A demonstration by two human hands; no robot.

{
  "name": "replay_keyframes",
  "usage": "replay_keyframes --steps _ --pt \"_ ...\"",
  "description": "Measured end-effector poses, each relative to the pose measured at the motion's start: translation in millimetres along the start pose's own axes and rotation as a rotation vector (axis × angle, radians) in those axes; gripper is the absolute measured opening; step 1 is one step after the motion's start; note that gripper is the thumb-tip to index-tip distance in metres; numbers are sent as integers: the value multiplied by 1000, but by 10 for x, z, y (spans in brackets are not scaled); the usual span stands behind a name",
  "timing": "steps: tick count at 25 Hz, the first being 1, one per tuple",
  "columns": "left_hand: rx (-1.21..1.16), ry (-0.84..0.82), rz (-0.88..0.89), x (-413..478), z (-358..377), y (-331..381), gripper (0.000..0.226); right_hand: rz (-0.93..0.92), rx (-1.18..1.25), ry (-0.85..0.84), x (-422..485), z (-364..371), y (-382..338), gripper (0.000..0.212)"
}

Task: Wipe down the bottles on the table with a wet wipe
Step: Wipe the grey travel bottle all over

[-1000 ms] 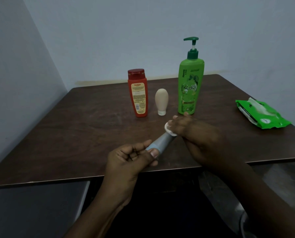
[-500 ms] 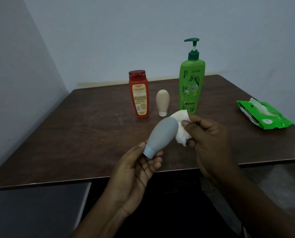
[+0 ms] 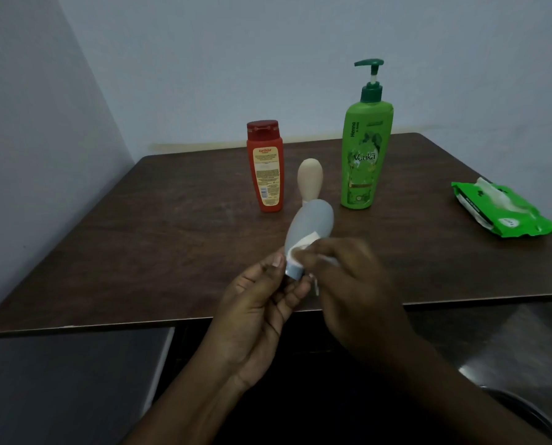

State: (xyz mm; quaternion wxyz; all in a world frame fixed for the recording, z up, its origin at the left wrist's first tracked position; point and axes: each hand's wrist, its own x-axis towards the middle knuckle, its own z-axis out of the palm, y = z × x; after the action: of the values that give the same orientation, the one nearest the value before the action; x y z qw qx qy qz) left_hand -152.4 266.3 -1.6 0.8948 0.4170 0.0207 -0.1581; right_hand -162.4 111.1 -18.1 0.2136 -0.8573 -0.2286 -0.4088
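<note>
Pinching the cap end of a small grey squeeze bottle (image 3: 311, 224) of soft, matt plastic, the left hand (image 3: 261, 316) holds it cap-down and tilted, its rounded body pointing up and away over the near edge of the dark brown wooden table (image 3: 159, 239). The right hand (image 3: 354, 284) is curled around a crumpled white wet wipe (image 3: 300, 247) and presses it against the lower part of the bottle, just above the pale blue-grey cap (image 3: 293, 272). This bottle looks light and yielding, likely to dent under a hard squeeze and to turn slick once damp, so the stiff cap seems the surest place to grip while the wipe works the body. Half a second ago the wipe was off to the side of the bottle's upper end; now it sits lower, near the neck, and the hands have closed together. Farther back, toward the middle of the table, stand an orange-red flip-top bottle (image 3: 266, 168), a small beige squeeze bottle (image 3: 310, 181) resting on its cap and partly hidden behind the grey one, and a tall green pump bottle (image 3: 364, 149). By the right edge lies an opened green pack of wet wipes (image 3: 505, 210), well apart from the bottles.
</note>
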Motion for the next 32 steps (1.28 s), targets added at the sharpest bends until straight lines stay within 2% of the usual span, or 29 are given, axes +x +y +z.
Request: replay_keyframes --steps 3,7,9,14,15,17,20,22,26,30,32 --pt "-12 -4 -18 -12 0 20 24 -142 3 -78 -3 -25 45 31" --pt "57 12 -29 -31 -7 -11 22 112 -44 67 189 -156 351 31" --pt "47 -3 -39 -34 -12 -9 24 146 -16 89 160 -135 299 30" --pt "-29 8 -28 19 -45 33 33 -185 -2 -78 -96 69 -42 27" --pt "-13 8 -27 21 -44 29 36 -184 -25 -64 -67 45 0 29" --pt "37 0 -23 12 -56 9 37 -48 -67 28 26 -37 148 33" --pt "80 -15 -37 1 -69 -28 35 122 -47 145 136 -129 295 27" --pt "73 -32 -39 0 -64 -44 35 56 -56 133 77 -59 201 26" --pt "36 -59 35 16 -56 -49 32 -84 -12 9 -121 137 -51 28" --pt "156 -96 90 28 -67 -57 32 -62 -40 24 -45 107 -4 29" --pt "288 -82 156 48 -97 -94 39 30 -78 95 68 -7 123 31"
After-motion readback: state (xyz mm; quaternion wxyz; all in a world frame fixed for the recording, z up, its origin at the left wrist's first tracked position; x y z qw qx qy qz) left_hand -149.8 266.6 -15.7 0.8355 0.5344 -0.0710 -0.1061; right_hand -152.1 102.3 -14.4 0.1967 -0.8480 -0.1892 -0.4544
